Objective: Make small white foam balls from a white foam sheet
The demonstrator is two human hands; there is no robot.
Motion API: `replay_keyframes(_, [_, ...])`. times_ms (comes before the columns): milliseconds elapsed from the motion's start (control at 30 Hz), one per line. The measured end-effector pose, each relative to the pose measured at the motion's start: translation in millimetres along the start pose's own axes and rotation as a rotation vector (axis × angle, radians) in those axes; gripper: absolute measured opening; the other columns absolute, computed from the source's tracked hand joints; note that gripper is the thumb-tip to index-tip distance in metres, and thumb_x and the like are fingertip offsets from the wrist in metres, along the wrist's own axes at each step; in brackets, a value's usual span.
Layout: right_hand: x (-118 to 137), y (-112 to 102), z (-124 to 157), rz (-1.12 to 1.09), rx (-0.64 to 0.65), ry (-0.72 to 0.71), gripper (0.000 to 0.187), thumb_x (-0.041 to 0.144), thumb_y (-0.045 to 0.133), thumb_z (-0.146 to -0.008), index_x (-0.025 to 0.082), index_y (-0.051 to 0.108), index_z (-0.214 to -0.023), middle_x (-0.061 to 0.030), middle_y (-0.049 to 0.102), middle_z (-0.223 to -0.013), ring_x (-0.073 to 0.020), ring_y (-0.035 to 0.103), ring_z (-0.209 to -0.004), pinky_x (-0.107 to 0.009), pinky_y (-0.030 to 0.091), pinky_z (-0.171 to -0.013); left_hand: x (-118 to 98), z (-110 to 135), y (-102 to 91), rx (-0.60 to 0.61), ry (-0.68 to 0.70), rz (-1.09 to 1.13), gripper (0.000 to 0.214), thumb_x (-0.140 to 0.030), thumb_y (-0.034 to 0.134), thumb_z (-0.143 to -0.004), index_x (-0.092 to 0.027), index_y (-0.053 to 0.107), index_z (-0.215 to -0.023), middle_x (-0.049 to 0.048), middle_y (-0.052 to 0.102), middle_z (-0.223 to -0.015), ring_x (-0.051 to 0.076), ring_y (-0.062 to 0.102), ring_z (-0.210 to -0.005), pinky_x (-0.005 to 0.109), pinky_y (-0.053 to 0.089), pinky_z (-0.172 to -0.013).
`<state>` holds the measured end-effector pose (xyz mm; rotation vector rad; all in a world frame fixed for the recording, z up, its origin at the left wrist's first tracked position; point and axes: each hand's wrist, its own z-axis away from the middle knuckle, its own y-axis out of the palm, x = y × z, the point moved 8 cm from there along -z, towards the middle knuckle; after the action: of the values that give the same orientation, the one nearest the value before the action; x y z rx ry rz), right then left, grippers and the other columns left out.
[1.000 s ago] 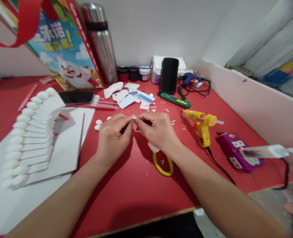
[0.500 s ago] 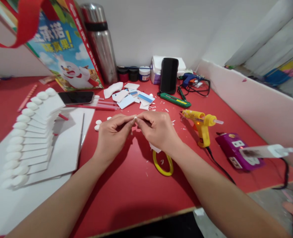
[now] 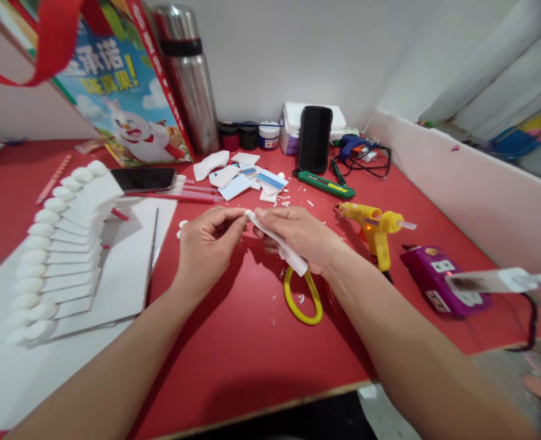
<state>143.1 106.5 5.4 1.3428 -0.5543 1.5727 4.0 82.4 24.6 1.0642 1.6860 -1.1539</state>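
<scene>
My left hand (image 3: 210,247) pinches the upper tip of a narrow white strip (image 3: 285,247) between thumb and fingertips. From the other side, my right hand (image 3: 300,235) grips the same strip, which slants down across its palm side. The strip's material is unclear. Small white rounded pieces (image 3: 183,225) lie just beyond my left hand, partly hidden by it. Under my right wrist, a yellow loop handle (image 3: 289,299) rests on the red table; whatever it belongs to is hidden. White scraps lie around it.
A fanned row of white cards with rounded ends (image 3: 75,266) stands at left. Cut card pieces (image 3: 236,186), a green cutter (image 3: 325,184) and a propped phone (image 3: 315,140) are behind. At right are a yellow glue gun (image 3: 376,229) and a purple power box (image 3: 428,278); a steel flask (image 3: 192,91) stands behind.
My right hand has turned, so the white strip now shows lengthwise below its fingers. My left hand keeps its pinch at nearly the same place. The view has shifted slightly.
</scene>
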Motion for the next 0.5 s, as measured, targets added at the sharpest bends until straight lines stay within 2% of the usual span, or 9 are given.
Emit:
replay_keyframes(100, [3.8, 1.1, 0.3, 0.105, 0.03, -0.086, 0.034, 0.041, 0.064, -0.09, 0.018, 0.054, -0.066, 0.0045, 0.044, -0.063, -0.0075, 0.032, -0.052, -0.022, 0.031, -0.049, 3.2, 0.1, 0.9, 0.006, -0.058, 0.035, 0.018, -0.03, 0.07, -0.085, -0.019, 0.078, -0.097, 0.0029, 0.075, -0.081, 0.013, 0.063, -0.064, 0.022, 0.048, -0.056])
replay_keyframes(200, [14.2, 1.4, 1.9, 0.389, -0.004, -0.215, 0.035, 0.039, 0.056, -0.094, 0.019, 0.052, -0.065, 0.0057, 0.037, -0.059, -0.0086, 0.031, -0.054, -0.025, 0.026, -0.051, 5.3, 1.0, 1.4, 0.003, -0.1, 0.076, 0.019, -0.031, 0.072, -0.084, -0.018, 0.078, -0.097, 0.0014, 0.073, -0.072, 0.01, 0.057, -0.054, 0.02, 0.043, -0.049])
replay_keyframes(333, [28.9, 1.2, 5.5, 0.711, -0.143, -0.41, 0.036, 0.033, 0.052, -0.096, 0.018, 0.052, -0.063, 0.0051, 0.039, -0.058, -0.0091, 0.035, -0.057, -0.026, 0.026, -0.056, 6.7, 2.6, 1.5, -0.01, -0.119, 0.107, 0.019, -0.031, 0.073, -0.083, -0.017, 0.078, -0.096, 0.001, 0.072, -0.069, 0.01, 0.056, -0.052, 0.02, 0.042, -0.047])
replay_keyframes(500, [33.4, -5.5, 11.3, 0.82, -0.387, -0.479, 0.025, 0.031, 0.06, -0.089, 0.017, 0.063, -0.068, 0.0033, 0.051, -0.059, -0.0099, 0.039, -0.057, -0.026, 0.029, -0.057, 5.4, 4.0, 2.0, -0.037, -0.095, 0.08, 0.019, -0.031, 0.073, -0.083, -0.018, 0.079, -0.096, 0.0012, 0.073, -0.071, 0.011, 0.057, -0.054, 0.022, 0.045, -0.05])
